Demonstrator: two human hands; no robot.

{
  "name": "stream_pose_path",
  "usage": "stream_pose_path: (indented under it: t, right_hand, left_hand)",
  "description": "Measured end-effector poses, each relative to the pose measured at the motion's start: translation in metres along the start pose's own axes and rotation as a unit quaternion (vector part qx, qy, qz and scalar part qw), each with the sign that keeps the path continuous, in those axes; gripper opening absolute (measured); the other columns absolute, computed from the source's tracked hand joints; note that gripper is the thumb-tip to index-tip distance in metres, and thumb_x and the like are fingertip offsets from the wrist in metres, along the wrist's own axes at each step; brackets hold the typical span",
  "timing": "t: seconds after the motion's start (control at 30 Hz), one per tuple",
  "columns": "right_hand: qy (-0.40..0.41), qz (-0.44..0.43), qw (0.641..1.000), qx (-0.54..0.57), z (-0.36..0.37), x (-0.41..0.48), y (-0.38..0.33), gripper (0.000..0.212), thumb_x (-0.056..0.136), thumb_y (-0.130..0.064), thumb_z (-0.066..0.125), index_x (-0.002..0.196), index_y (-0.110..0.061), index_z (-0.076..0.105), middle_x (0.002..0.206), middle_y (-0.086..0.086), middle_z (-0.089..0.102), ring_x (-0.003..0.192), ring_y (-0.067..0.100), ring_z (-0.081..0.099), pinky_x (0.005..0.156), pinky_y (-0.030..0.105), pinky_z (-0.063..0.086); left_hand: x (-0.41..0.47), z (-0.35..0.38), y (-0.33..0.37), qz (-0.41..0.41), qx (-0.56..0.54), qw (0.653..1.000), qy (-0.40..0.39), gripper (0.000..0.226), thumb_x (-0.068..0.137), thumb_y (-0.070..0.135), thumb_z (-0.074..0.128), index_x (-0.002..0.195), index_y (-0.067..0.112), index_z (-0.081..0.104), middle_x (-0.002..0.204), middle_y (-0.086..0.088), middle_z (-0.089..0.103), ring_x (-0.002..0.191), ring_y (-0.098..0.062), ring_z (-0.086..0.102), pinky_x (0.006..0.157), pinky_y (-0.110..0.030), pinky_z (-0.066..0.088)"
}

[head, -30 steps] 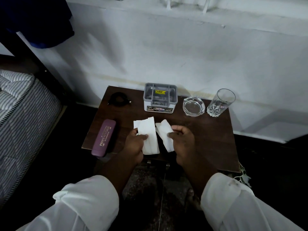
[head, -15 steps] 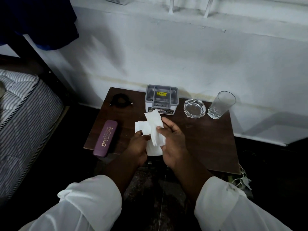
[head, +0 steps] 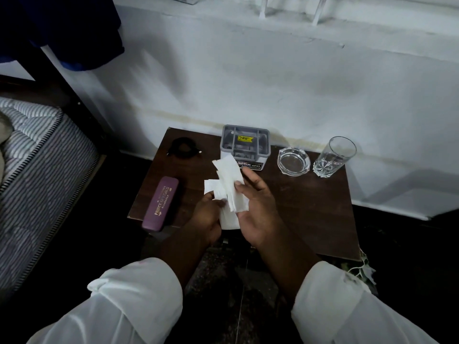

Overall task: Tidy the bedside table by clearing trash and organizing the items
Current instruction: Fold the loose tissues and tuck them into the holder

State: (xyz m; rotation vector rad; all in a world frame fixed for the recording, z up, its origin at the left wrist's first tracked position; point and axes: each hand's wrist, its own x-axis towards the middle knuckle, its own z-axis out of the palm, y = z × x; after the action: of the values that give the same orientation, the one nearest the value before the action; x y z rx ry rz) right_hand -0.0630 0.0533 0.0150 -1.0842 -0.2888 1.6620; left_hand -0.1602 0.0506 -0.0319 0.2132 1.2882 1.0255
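Note:
White paper tissues (head: 229, 188) are held together above the front of the dark wooden bedside table (head: 310, 209). My left hand (head: 207, 216) pinches the lower tissue from the left. From the right, my right hand (head: 258, 207) holds the upper tissue, which lies crossed over the other one. On the table lie a purple spectacle case (head: 161, 203) at the front left, a coiled black cable (head: 183, 148) at the back left, a grey plastic organiser box (head: 244, 145), a glass ashtray (head: 293, 161) and an empty drinking glass (head: 334, 156).
A white wall (head: 273, 83) runs right behind the table. A striped mattress (head: 37, 165) on a dark bed frame stands to the left. Dark cloth (head: 74, 33) hangs at the upper left. Some white string or litter (head: 360, 269) lies on the dark floor by the table's front right corner.
A second ago each hand held a tissue apart from the other. The right hand has since brought its tissue over the left one, and now both are overlapped between the hands.

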Motion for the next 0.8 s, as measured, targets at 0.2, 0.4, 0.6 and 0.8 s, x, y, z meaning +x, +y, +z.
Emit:
stream_pose_path:
  t: [0.2, 0.4, 0.6, 0.8]
  right_hand:
    - [0.013, 0.04, 0.999, -0.026, 0.001, 0.0, 0.008, 0.049, 0.088, 0.011, 0.057, 0.132, -0.01, 0.059, 0.117, 0.014, 0.072, 0.097, 0.029, 0.069, 0.074, 0.037, 0.058]
    - [0.107, -0.025, 0.965, -0.239, -0.007, 0.0, 0.025, 0.042, 0.086, 0.009, 0.06, 0.123, -0.011, 0.063, 0.119, 0.013, 0.07, 0.099, 0.024, 0.069, 0.077, 0.032, 0.059]
    - [0.129, -0.098, 0.921, -0.355, -0.001, -0.005, 0.026, 0.04, 0.079, 0.007, 0.059, 0.113, -0.013, 0.066, 0.104, 0.009, 0.072, 0.094, 0.025, 0.07, 0.084, 0.045, 0.059]
    - [0.124, -0.079, 0.96, -0.24, 0.007, -0.006, 0.024, 0.042, 0.081, 0.014, 0.057, 0.113, -0.01, 0.068, 0.108, 0.017, 0.072, 0.094, 0.028, 0.068, 0.081, 0.039, 0.056]
  left_hand:
    - [-0.004, -0.001, 0.002, 0.01, -0.02, 1.0, -0.022, 0.038, 0.098, -0.005, 0.041, 0.134, -0.005, 0.056, 0.129, -0.032, 0.062, 0.107, -0.044, 0.063, 0.094, -0.051, 0.052]
    - [0.0, -0.002, 0.003, 0.014, -0.017, 1.0, -0.002, 0.042, 0.093, -0.013, 0.039, 0.127, 0.001, 0.061, 0.102, -0.022, 0.072, 0.069, -0.028, 0.074, 0.056, -0.034, 0.061]
    - [0.007, -0.006, 0.001, 0.024, -0.032, 0.999, 0.002, 0.043, 0.096, -0.008, 0.033, 0.123, 0.004, 0.064, 0.11, -0.022, 0.071, 0.084, -0.033, 0.071, 0.064, -0.037, 0.06]
    - [0.005, -0.01, 0.0, 0.001, -0.052, 0.998, -0.02, 0.032, 0.099, 0.006, 0.041, 0.103, 0.006, 0.073, 0.093, -0.017, 0.075, 0.071, -0.028, 0.074, 0.061, -0.035, 0.061]
